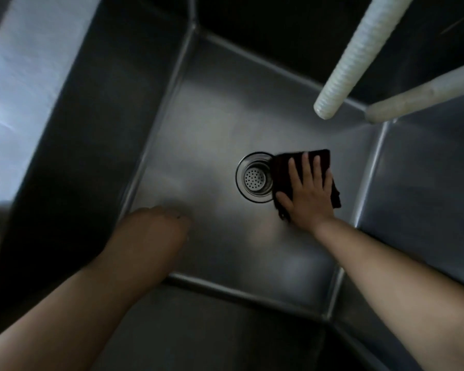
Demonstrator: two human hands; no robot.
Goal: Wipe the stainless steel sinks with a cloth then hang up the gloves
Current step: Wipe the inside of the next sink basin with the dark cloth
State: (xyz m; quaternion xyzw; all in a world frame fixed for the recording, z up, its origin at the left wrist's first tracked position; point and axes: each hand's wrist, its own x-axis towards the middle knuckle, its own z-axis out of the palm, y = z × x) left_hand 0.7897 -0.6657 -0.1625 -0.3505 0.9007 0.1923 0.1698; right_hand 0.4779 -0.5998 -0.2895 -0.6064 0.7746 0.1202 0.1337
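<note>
At the bottom of a deep stainless steel sink [204,124], the right hand [310,195] lay flat on a dark cloth [292,163], fingers straight and slightly spread, pressing it against the basin floor. The cloth sat directly under the palm and fingers, and its left edge overlapped the rim of the round perforated drain strainer [255,178]; the unwiped floor therefore lay mostly to the left of the hand, toward the drain and beyond it. The cloth appeared folded, with its longer side running roughly across the basin from the drain toward the right wall.

The left hand [161,223] hung over the near-left part of the floor, well apart from the cloth, and held nothing; blur and shadow hid its fingers, so their posture could not be told. The right hand was plainly the nearer to both cloth and drain.

Two pale hoses, one ribbed hose [359,57] and one smooth hose [423,95], reached in from the upper right and ended above the basin. A brighter flat steel ledge [24,89] bordered the sink on the left. The lighting was dim, and no gloves were visible.
</note>
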